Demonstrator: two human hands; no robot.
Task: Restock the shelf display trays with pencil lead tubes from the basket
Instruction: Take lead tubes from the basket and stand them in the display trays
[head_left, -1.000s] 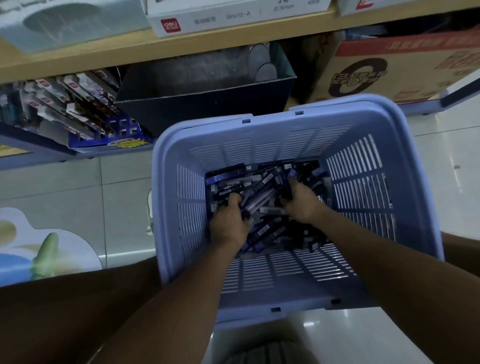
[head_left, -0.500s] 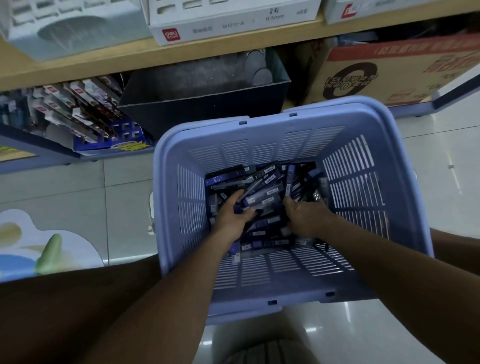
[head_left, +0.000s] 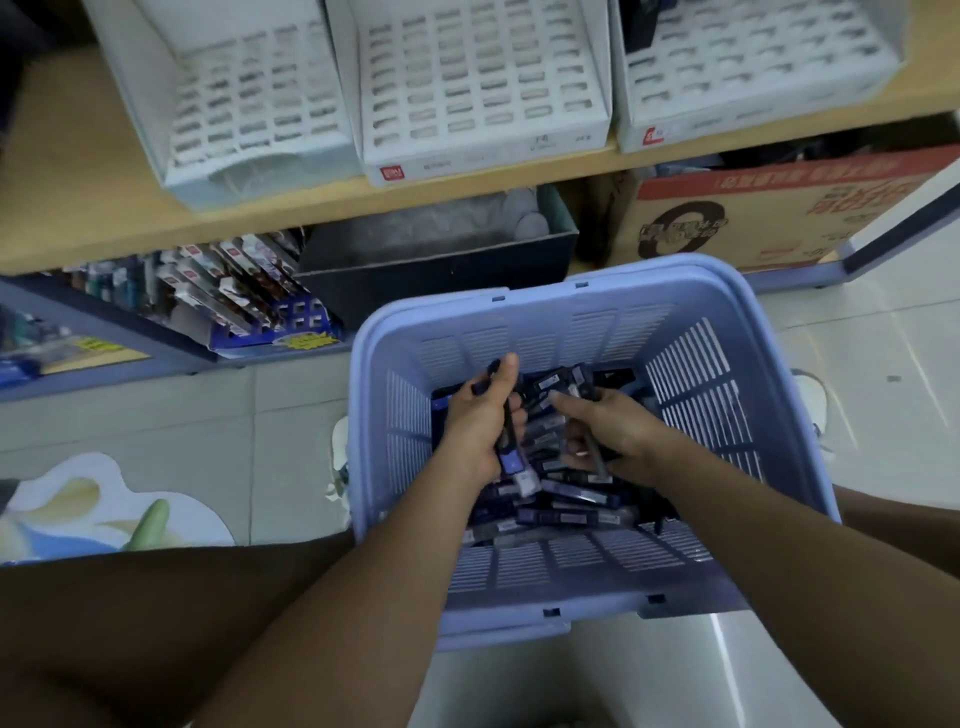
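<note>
A lilac plastic basket (head_left: 613, 291) stands on the floor between my legs, its bottom covered with dark blue pencil lead tubes (head_left: 566, 506). My left hand (head_left: 480, 426) is raised inside the basket and grips a bunch of tubes (head_left: 511, 457) that stick out above and below the fist. My right hand (head_left: 605, 431) is beside it, fingers curled round more tubes (head_left: 563, 384). Three white slotted display trays (head_left: 478, 93) sit on the wooden shelf above, their slots looking empty.
Under the wooden shelf (head_left: 78, 208) stand a dark open box (head_left: 441, 270), a rack of carded goods (head_left: 234, 291) at left and a cardboard carton (head_left: 779, 208) at right. Pale floor tiles surround the basket, with a floor sticker (head_left: 93, 504) at lower left.
Both hands have lifted out of the pile holding tubes. My view has tilted up, bringing the white display trays on the shelf into sight.
</note>
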